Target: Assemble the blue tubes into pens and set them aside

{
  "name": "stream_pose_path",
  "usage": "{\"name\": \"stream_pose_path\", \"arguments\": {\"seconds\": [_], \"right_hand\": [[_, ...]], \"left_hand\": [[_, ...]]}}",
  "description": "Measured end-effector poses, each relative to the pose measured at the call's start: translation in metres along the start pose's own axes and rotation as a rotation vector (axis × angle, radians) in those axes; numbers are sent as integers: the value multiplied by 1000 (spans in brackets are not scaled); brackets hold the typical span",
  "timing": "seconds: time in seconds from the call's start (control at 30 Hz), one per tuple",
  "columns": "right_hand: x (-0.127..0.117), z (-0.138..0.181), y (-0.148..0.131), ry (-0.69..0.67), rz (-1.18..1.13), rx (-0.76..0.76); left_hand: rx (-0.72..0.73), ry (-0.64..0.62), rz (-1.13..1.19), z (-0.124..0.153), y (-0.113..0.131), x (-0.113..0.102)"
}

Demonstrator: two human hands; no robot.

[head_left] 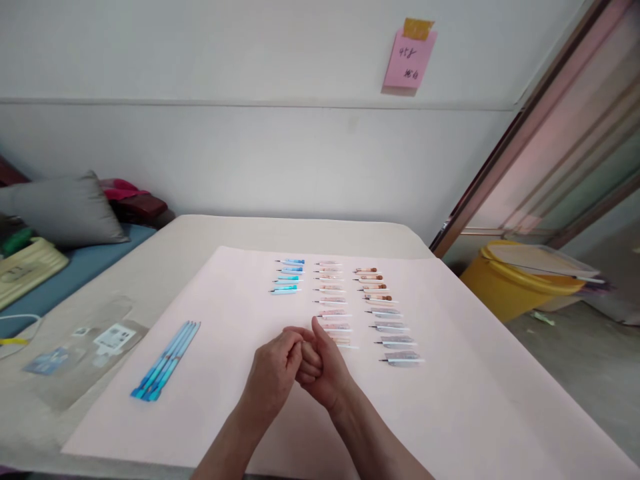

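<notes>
My left hand (273,375) and my right hand (325,370) meet over a pale pink paper sheet (450,400), fingers curled and pressed against each other. Whether they pinch anything is hidden. Just beyond them lie three columns of small pen parts: a blue column (289,275), a pinkish middle column (331,293) whose near end touches my right fingers, and a brown-and-grey column (385,313). A bundle of blue pen barrels (167,361) lies on the sheet to my left.
The sheet covers a beige table (165,260). Clear plastic packaging (85,350) lies at the left edge. A grey pillow (63,210) sits far left, a yellow bucket (510,283) on the floor right, a pink note (409,59) on the wall.
</notes>
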State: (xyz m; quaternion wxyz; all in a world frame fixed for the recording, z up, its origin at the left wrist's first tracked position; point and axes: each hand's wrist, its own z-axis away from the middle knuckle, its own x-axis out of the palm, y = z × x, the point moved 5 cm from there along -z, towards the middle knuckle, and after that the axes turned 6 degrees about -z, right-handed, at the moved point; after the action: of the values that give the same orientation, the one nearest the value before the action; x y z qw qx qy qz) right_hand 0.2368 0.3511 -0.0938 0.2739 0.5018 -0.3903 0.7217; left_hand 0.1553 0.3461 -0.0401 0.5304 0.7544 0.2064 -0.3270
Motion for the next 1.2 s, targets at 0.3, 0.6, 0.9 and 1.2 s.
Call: {"name": "stream_pose_path", "arguments": {"seconds": [0.3, 0.6, 0.9, 1.2], "right_hand": [[2, 1, -2, -32, -12, -14], [2, 2, -3, 11, 38, -19], [3, 2, 0, 1, 61, -14], [4, 2, -2, -96, 12, 15]], "left_hand": [[3, -2, 12, 0, 0, 1], [8, -23, 23, 0, 5, -2], [5, -16, 0, 1, 3, -3], [-6, 30, 44, 0, 1, -4]]}}
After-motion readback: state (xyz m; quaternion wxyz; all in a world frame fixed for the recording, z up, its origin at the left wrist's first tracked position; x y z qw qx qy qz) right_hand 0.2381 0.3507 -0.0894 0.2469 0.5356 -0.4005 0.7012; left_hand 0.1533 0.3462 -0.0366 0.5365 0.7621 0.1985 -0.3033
